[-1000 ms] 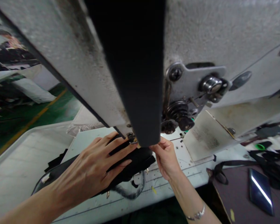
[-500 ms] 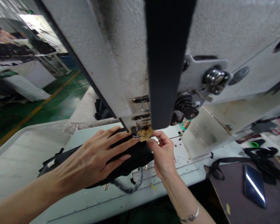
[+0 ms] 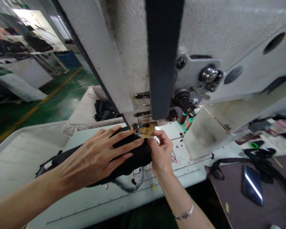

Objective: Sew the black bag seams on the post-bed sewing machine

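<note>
My left hand lies with its fingers spread on a black fabric piece, pressing it on the pale bed of a sewing machine. Its fingertips reach close to the presser foot area. On the other side, my right hand pinches the edge of the black fabric, thumb against index finger, just beside the needle area. A crumpled tan scrap hangs at the machine's head, between both hands, and partly hides the needle. From under the fabric, a grey plastic-wrapped loop sticks out toward me.
Thread spools stand behind the machine's arm. At right, a brown surface carries a phone and black straps. A white bin and a pale sack with black pieces are at left. Farther back, a person sits among black goods.
The camera view has turned slightly, so the machine and right-hand table appear shifted left. Both hands keep nearly the same hold, and the fabric stays under the machine's head.
</note>
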The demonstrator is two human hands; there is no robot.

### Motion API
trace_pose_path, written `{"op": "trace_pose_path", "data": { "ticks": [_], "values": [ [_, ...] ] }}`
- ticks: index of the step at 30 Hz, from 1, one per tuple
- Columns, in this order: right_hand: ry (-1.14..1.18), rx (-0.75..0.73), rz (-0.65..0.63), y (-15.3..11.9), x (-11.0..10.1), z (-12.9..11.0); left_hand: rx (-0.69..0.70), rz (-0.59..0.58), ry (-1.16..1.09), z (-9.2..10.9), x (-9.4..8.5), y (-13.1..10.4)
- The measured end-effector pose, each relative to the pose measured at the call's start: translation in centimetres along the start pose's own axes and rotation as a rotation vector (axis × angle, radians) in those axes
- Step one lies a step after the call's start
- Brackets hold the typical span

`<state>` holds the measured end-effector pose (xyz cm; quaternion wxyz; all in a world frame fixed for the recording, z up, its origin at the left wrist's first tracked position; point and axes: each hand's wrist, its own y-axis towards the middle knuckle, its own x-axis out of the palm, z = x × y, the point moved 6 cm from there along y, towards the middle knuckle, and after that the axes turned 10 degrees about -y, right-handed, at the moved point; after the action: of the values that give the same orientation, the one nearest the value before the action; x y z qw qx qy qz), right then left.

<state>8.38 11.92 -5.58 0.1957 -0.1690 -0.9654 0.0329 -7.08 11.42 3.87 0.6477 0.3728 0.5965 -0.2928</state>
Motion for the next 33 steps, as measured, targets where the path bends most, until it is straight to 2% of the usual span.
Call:
{"op": "trace_pose_path", "data": {
  "ticks": [5,14,22,28,33],
  "values": [
    [0.021,0.026,-0.123,0.1,-0.5,0.0,0.040,0.039,-0.012,-0.4,0.0,0.0],
    [-0.161,-0.087,-0.023,0.1,-0.4,-0.7,0.085,0.035,0.012,-1.0,0.7,-0.6],
    [-0.132,-0.084,0.052,-0.4,-0.1,-0.2,0.058,0.024,0.011,-0.5,0.5,0.0],
    [-0.038,-0.015,-0.051,-0.2,-0.7,-0.5,0.046,-0.011,-0.034,-0.4,0.0,0.7],
    [-0.052,0.015,-0.082,0.4,-0.9,-0.8,0.068,0.063,-0.037,-1.1,0.5,0.2]
  ]
}}
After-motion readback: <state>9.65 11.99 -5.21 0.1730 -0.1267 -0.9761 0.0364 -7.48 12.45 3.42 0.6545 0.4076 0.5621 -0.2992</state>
